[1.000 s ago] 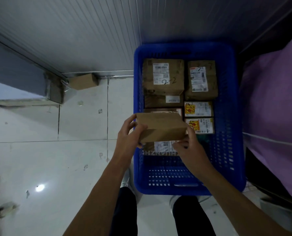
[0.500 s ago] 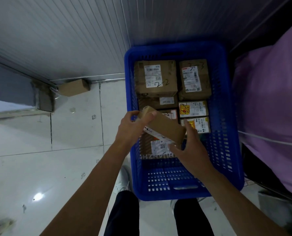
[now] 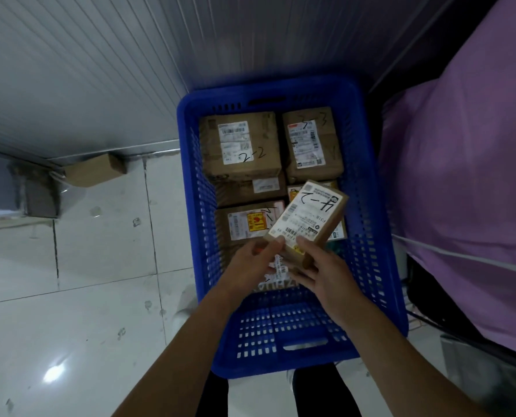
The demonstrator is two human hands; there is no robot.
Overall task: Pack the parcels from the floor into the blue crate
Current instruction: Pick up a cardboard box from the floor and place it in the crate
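A blue crate (image 3: 380, 266) stands on the floor with several brown parcels packed in its far half. Above its middle I hold a small brown parcel (image 3: 307, 218), its white label with handwriting facing up. My left hand (image 3: 252, 263) pinches its near left corner and my right hand (image 3: 320, 273) grips its near end from below. Two large parcels (image 3: 240, 144) sit side by side at the crate's back. One more brown parcel (image 3: 95, 170) lies on the floor against the wall, left of the crate.
A ribbed grey wall (image 3: 100, 70) rises behind the crate. A large purple bag (image 3: 467, 191) presses against the crate's right side. White floor tiles (image 3: 85, 296) stretch to the left. My legs stand at the crate's near end.
The held parcel has been turned over, so its label now faces up, and it has shifted right over the crate. Both hands slid to its near end.
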